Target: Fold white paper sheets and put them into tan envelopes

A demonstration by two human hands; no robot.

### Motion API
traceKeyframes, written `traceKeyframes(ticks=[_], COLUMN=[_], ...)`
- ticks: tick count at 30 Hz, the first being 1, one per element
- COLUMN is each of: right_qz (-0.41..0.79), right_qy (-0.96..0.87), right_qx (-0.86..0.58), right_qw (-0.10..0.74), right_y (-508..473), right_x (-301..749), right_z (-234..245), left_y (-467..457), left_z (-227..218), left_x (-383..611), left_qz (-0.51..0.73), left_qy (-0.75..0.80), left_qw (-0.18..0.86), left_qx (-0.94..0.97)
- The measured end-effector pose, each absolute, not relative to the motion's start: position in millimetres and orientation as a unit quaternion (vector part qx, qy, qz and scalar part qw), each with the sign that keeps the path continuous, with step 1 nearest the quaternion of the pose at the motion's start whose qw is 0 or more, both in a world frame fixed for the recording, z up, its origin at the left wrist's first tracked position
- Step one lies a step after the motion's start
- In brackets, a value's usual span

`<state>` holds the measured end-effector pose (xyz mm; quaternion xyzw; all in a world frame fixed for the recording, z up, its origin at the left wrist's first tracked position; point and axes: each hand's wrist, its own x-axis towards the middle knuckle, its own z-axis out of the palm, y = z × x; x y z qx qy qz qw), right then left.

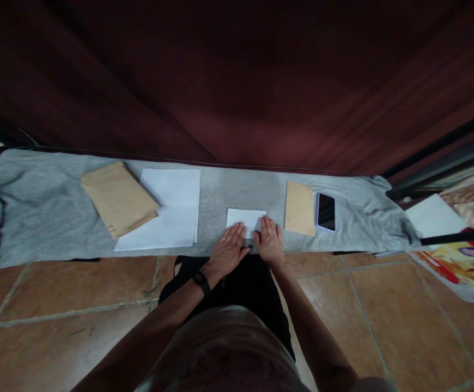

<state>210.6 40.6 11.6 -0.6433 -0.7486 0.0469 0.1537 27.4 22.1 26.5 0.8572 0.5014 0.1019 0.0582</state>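
Observation:
A small white folded sheet of paper [245,216] lies flat near the front edge of the cloth-covered surface. My left hand [229,247], with a dark band on its wrist, rests flat on the paper's lower left part, fingers stretched out. On the paper's right end lies my right hand [269,242], its fingers also extended and pressing down flat. Just right of that hand is a single brown envelope [299,209]. To the left, white paper sheets [175,207] lie partly under a stack of brown envelopes [118,197].
A phone [326,211] with a pale purple case lies right of the single envelope. Grey cloth [243,185] covers the narrow surface. A dark red curtain [237,109] hangs behind it. At far right, a colourful box [466,267] sits below a dark bar.

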Motion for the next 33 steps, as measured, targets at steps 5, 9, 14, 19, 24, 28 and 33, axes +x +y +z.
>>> traceKeyframes(ticks=[5, 9, 14, 19, 24, 28, 33], right_qz=[0.057, 0.063, 0.039, 0.014, -0.005, -0.008, 0.001], right_qy=[-0.767, -0.785, -0.779, -0.777, -0.775, -0.77, -0.767], right_qx=[-0.616, -0.595, -0.604, -0.608, -0.613, -0.619, -0.623], right_qw=[0.167, 0.16, 0.162, 0.159, 0.156, 0.153, 0.153], right_y=[50.8, 55.4, 53.8, 53.5, 53.5, 53.0, 52.6], right_x=[196.4, 186.3, 185.9, 192.3, 202.5, 211.8, 219.6], right_z=[18.1, 14.9, 7.4, 3.3, 0.1, -0.3, 0.6], left_y=[41.7, 58.3, 64.4, 65.0, 65.0, 64.7, 64.6], left_z=[39.6, 40.4, 30.5, 24.4, 23.5, 22.3, 21.7], left_x=[33.6, 34.3, 29.3, 26.3, 23.2, 20.1, 16.9], left_qz=[0.088, 0.09, 0.098, 0.105, 0.118, 0.118, 0.112], left_qy=[0.524, 0.519, 0.537, 0.543, 0.547, 0.556, 0.564], left_qw=[0.06, 0.04, 0.046, 0.049, 0.048, 0.045, 0.044], left_qx=[0.845, 0.849, 0.837, 0.832, 0.828, 0.822, 0.817])
